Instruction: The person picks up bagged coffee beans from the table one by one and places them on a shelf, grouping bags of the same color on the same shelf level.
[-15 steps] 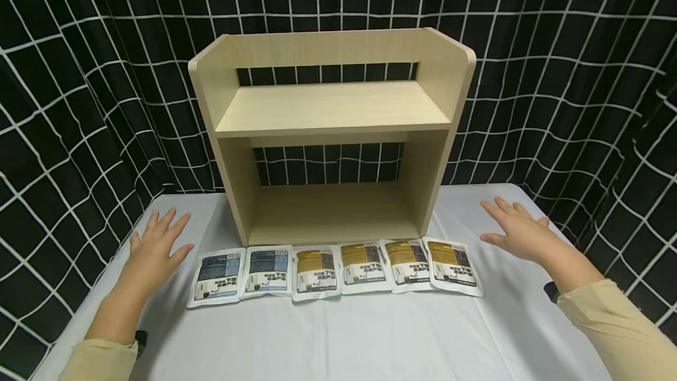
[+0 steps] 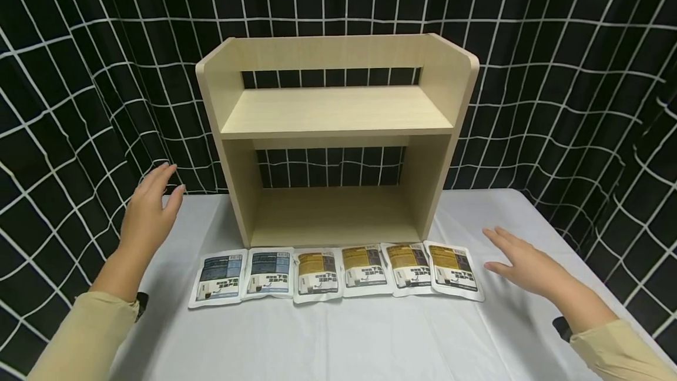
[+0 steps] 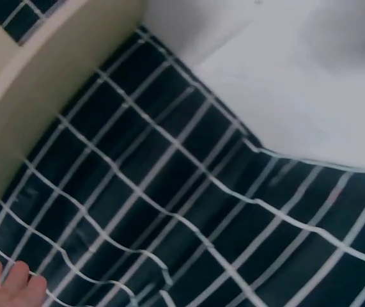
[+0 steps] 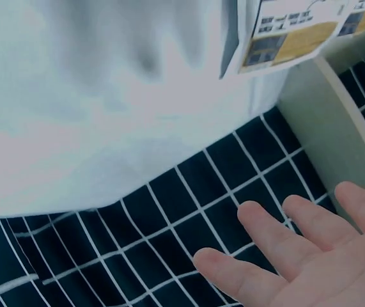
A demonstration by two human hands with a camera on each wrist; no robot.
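Note:
Several flat white pouches lie in a row before a wooden shelf unit (image 2: 338, 134). The two at the left have blue labels, such as the leftmost pouch (image 2: 219, 278); the others have gold-brown labels, such as the rightmost pouch (image 2: 453, 270). My left hand (image 2: 148, 216) hovers above the table left of the shelf, fingers extended, holding nothing. Right of the row, my right hand (image 2: 529, 263) is also raised with straight fingers and nothing in it. The right wrist view shows its spread fingers (image 4: 278, 240); only fingertips (image 3: 16, 281) appear in the left wrist view.
A white cloth covers the table (image 2: 328, 340). Black netting-patterned curtain (image 2: 555, 75) with white grid lines surrounds the back and both sides. The shelf unit has an upper board (image 2: 338, 107) and a lower compartment (image 2: 333, 210), both without objects on them.
My left hand has risen, and its fingers have come closer together. My right hand has moved lower, toward the near side. The pouches and shelf stay where they were.

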